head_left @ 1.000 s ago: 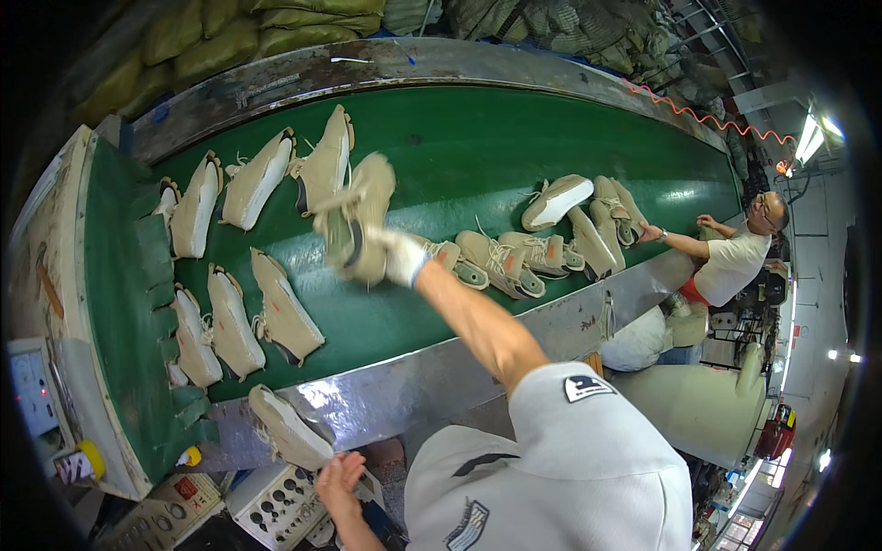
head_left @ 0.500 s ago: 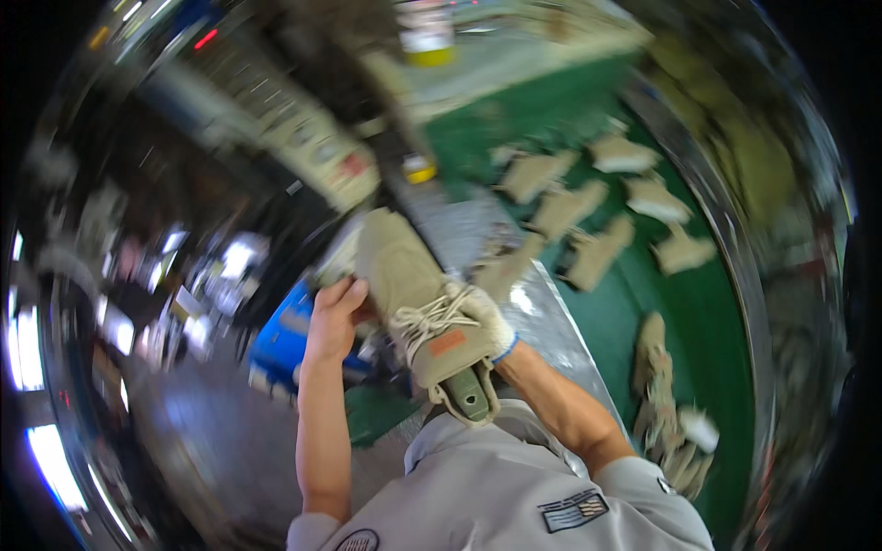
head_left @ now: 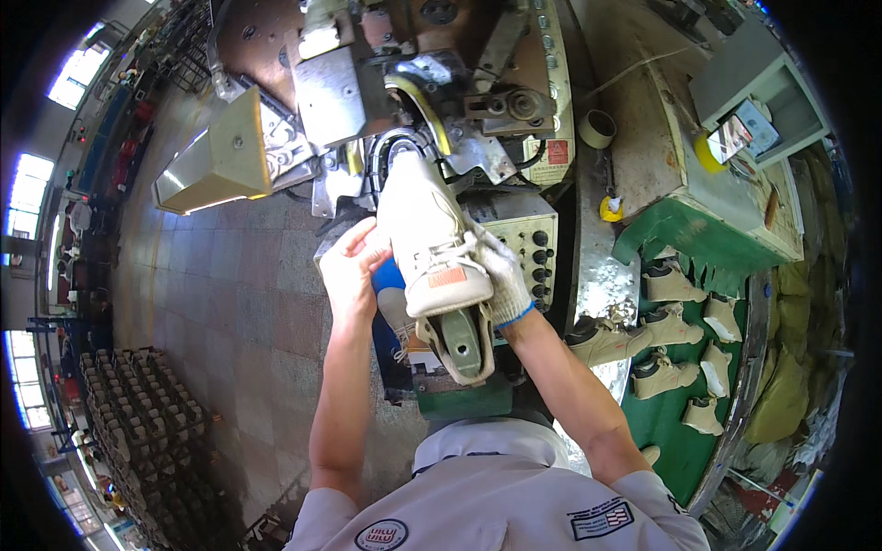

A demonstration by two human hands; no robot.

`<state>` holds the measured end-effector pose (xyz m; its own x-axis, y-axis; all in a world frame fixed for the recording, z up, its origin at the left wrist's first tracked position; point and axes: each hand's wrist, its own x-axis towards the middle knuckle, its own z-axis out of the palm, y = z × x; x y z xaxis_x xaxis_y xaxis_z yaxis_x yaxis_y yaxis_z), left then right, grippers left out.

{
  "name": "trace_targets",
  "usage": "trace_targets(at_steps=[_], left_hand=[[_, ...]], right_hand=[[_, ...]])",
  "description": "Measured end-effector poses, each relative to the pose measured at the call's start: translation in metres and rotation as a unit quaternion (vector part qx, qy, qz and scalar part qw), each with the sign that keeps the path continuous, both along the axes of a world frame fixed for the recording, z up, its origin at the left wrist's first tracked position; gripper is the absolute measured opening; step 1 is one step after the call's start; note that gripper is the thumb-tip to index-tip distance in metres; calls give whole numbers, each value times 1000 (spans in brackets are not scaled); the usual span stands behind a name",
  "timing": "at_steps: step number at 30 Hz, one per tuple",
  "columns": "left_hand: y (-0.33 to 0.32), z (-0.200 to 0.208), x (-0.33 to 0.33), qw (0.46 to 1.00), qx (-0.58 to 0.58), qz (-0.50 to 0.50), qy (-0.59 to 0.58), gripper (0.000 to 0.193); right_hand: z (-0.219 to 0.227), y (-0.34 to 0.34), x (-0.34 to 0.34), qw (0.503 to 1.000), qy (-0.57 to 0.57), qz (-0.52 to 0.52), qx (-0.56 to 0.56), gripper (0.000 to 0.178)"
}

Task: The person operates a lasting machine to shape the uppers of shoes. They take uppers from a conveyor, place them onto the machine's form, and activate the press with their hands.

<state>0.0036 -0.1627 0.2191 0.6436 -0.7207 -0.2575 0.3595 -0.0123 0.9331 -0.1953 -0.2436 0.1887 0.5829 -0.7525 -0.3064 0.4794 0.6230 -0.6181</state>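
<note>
A beige lace-up shoe upper (head_left: 430, 220) on a green last (head_left: 459, 342) lies with its toe at the dark curved jaws (head_left: 401, 147) of a metal machine. Its open heel end points toward me, with an orange patch below the laces. My right hand (head_left: 501, 275), in a white knitted glove, grips the right side of the shoe by the laces. My bare left hand (head_left: 354, 266) holds the left side near the toe, its fingers bent against the edge. What its lower fingers touch under the shoe is hidden.
Several beige shoe uppers (head_left: 663, 376) lie on a green-topped bench (head_left: 643, 418) at right. Another laced shoe (head_left: 395, 317) sits below the held one. A control box (head_left: 533, 220) with black knobs stands beside the machine. A rack of dark pieces (head_left: 138, 395) is at lower left.
My view has swung from the bench to the machine. The shoe has come forward, its toe now at the machine's jaws. Both hands have stayed with it.
</note>
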Motion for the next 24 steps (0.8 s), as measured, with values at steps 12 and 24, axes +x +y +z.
trace_targets(at_steps=[12, 24], left_hand=[[-10, -50, -24, 976, -71, -26, 203, 37], [-9, -90, -23, 978, -64, -47, 193, 36]], right_hand=[[-35, -35, 61, 996, 30, -71, -46, 44], [-42, -26, 65, 993, 27, -112, -9, 37]])
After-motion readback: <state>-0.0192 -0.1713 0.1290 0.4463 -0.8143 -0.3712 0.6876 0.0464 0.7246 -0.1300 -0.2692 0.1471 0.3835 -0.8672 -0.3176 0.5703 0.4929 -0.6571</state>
